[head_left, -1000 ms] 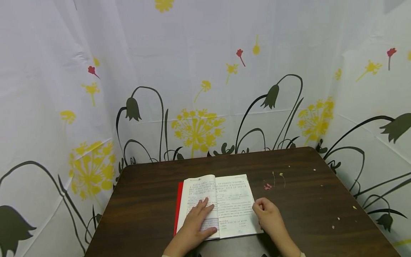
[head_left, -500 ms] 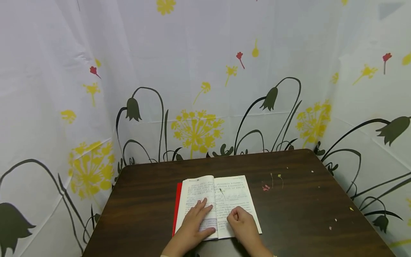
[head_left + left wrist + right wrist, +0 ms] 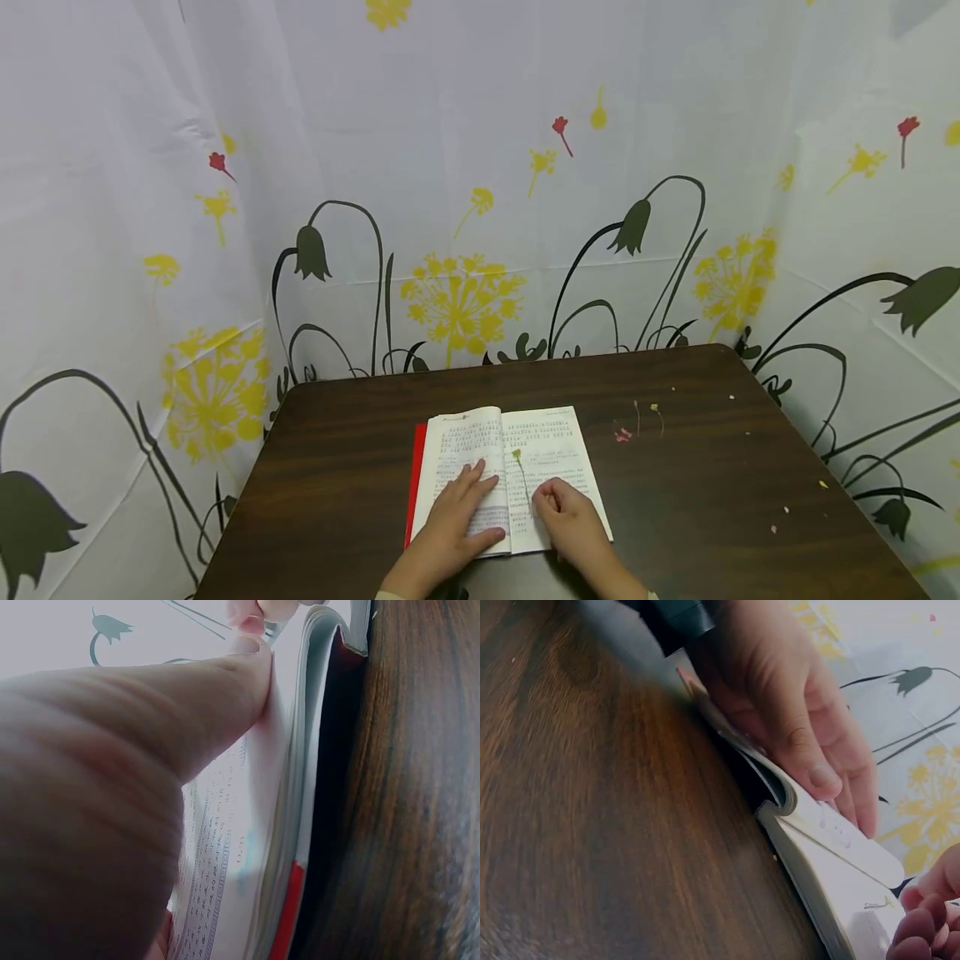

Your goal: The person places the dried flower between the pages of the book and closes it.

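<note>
An open book (image 3: 551, 437) with printed pages and a red cover edge lies on the dark wooden table. Spread over its left page, my left hand (image 3: 453, 517) presses the paper down, the thumb near the centre fold. Over the right page my right hand (image 3: 570, 517) pinches the thin stem of a small dried flower (image 3: 517, 456), its yellow-green head pointing toward the top of the page. In the right wrist view the curled fingers (image 3: 922, 930) of that hand show at the lower right corner, and the flower's head overlaps the page beside them.
Right of the book lie a small pink-red dried flower (image 3: 622, 435) and a yellow-headed dried flower (image 3: 655, 408) with a thin stem. Several tiny petal bits are scattered farther right on the table (image 3: 720, 467). A white curtain (image 3: 480, 125) with printed flowers hangs behind.
My right hand has moved left from the book's right edge to over the right page, bringing the dried flower with it. The left hand has stayed on the left page.
</note>
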Motion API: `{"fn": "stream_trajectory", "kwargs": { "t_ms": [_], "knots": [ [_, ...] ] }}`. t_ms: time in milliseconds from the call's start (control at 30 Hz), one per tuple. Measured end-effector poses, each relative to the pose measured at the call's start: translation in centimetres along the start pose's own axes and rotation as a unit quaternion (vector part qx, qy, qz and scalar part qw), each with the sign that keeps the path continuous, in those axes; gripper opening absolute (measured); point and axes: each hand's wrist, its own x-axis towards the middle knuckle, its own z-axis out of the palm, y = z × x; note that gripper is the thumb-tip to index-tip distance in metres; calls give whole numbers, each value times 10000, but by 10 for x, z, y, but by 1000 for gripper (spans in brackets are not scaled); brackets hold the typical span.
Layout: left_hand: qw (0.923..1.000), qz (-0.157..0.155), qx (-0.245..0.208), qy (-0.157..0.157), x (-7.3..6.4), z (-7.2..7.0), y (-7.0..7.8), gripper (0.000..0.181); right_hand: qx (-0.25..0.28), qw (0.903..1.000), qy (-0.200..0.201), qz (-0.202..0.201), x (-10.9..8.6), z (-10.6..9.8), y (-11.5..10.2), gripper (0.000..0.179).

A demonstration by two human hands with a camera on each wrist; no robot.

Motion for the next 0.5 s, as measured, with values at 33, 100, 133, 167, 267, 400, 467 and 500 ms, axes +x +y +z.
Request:
{"fn": "stream_trajectory", "kwargs": {
  "t_ms": [33,100,133,167,267,400,467,500],
  "knots": [
    [10000,-7,6,2,0,0,-1,77,81,10000,-39,-31,0,-1,0,13],
    [10000,-15,21,5,0,0,-1,77,8,9996,49,-292,-1,-1,2,9],
    [10000,-24,19,-1,0,1,-2,77,-179,9983,160,-527,0,-1,3,5],
    [10000,-11,30,5,1,1,-2,77,-401,9953,293,-827,0,-1,4,4],
    [10000,6,71,-3,1,2,-3,77,-1371,9699,702,-1885,2,0,9,19],
    [9999,19,126,-15,1,1,-2,77,-2053,9420,540,-2599,3,2,15,34],
    [9999,8,103,-30,1,1,-1,77,-2176,9404,327,-2593,2,2,15,34],
    [10000,7,84,-32,1,1,-1,77,-2214,9400,225,-2585,2,2,15,33]
  ]
}}
